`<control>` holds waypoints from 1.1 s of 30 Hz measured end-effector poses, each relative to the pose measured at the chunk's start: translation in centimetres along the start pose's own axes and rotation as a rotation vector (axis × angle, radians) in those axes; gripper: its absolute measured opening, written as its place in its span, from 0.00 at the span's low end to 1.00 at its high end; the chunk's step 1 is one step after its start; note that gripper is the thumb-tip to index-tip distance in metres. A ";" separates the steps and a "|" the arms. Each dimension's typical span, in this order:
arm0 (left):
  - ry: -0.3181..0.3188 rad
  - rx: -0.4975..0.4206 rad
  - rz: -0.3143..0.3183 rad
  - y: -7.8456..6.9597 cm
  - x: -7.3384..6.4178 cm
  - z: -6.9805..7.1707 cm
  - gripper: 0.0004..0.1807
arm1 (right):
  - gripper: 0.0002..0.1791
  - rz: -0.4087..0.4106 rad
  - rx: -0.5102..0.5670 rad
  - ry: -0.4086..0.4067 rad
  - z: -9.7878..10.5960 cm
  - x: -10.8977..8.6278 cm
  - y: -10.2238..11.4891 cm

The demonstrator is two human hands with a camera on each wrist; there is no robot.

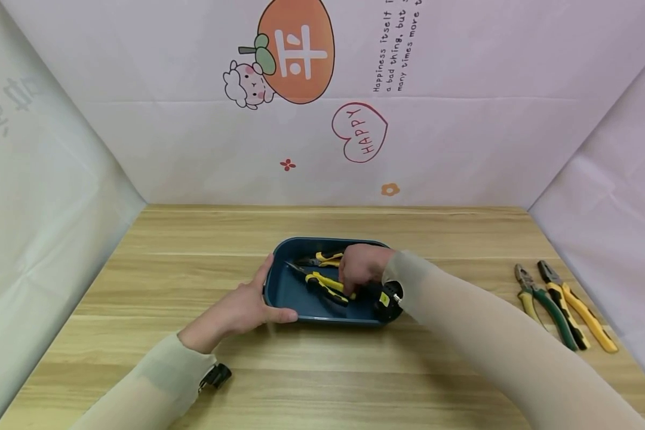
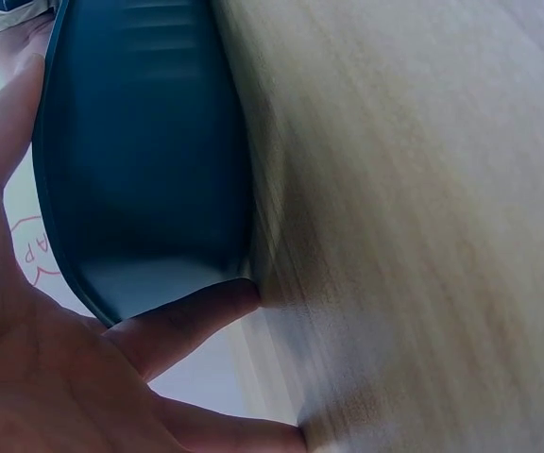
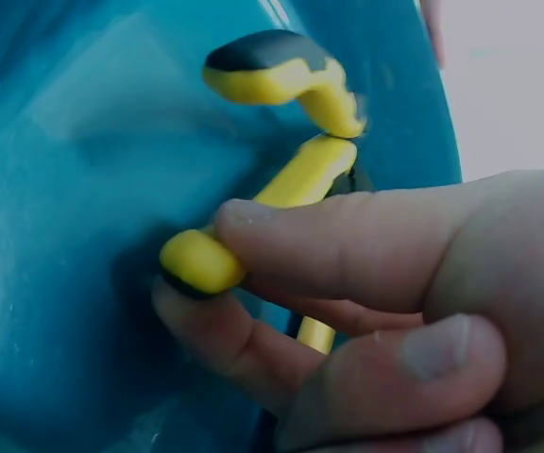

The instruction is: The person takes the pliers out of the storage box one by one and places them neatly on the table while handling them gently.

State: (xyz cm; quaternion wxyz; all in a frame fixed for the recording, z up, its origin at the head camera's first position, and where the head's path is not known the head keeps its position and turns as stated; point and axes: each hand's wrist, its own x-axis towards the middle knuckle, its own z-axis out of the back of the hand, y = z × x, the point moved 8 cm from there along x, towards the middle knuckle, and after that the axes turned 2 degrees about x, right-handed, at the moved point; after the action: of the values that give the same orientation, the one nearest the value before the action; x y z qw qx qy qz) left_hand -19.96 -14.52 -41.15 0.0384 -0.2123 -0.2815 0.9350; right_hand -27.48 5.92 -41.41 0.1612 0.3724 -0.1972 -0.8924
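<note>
A dark blue tray (image 1: pixel 322 319) lies on the table with two pairs of yellow-and-black pliers inside. My right hand (image 1: pixel 360 269) reaches into it. Thumb and finger pinch the end of one handle of the long-nose pliers (image 1: pixel 322 286), whose thin tip points to the tray's left end. In the right wrist view that handle (image 3: pixel 296 179) sits between thumb and fingertip, the other handle apart from it. Farther back lie the second pliers (image 1: pixel 317 258), partly hidden by the hand. My left hand (image 1: pixel 247 307) rests spread and straight-fingered against the tray's left end.
At the table's right edge lie two more pliers side by side: a green-and-yellow-handled pair (image 1: pixel 548 310) and a yellow-and-black pair (image 1: pixel 575 310). A printed white cloth (image 1: pixel 193 149) hangs behind the wooden table (image 1: pixel 204 233); white cloth also flanks both sides.
</note>
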 end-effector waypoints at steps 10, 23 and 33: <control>0.002 -0.011 -0.007 0.2 0.1 0.0 0.73 | 0.04 0.052 0.003 -0.049 0.8 -1.1 0.5; 0.006 -0.013 -0.013 0.2 0.1 -0.3 0.72 | 0.03 0.127 0.140 -0.083 2.6 -4.6 -2.0; 0.011 -0.013 -0.008 0.2 0.2 -0.2 0.72 | 0.18 0.043 0.303 -0.146 5.8 -8.9 -7.7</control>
State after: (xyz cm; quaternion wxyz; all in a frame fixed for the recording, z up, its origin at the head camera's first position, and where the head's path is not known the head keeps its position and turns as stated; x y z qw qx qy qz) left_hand -20.03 -14.54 -41.42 0.0420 -0.2164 -0.2880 0.9319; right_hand -26.83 17.81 -35.93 0.1074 0.3225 -0.3488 -0.8734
